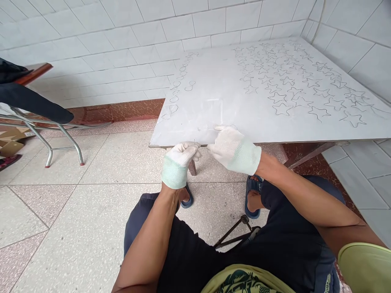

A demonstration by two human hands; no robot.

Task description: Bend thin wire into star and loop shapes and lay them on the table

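Observation:
My left hand, in a white glove with a pale green cuff, is closed in a pinch at the front edge of the white table. A thin wire end shows just above its fingertips. To its right, my right hand wears a matching glove, fingers curled and closed over the table edge. A faint wire loop shows beside its knuckles; whether that hand grips it is unclear. Small looped wire pieces lie along the table's left side. Many wire stars cover the right part.
The white tabletop stands against tiled walls. A folding metal stand is between my legs. At left another person's leg rests by a metal-legged stool, with cardboard boxes behind.

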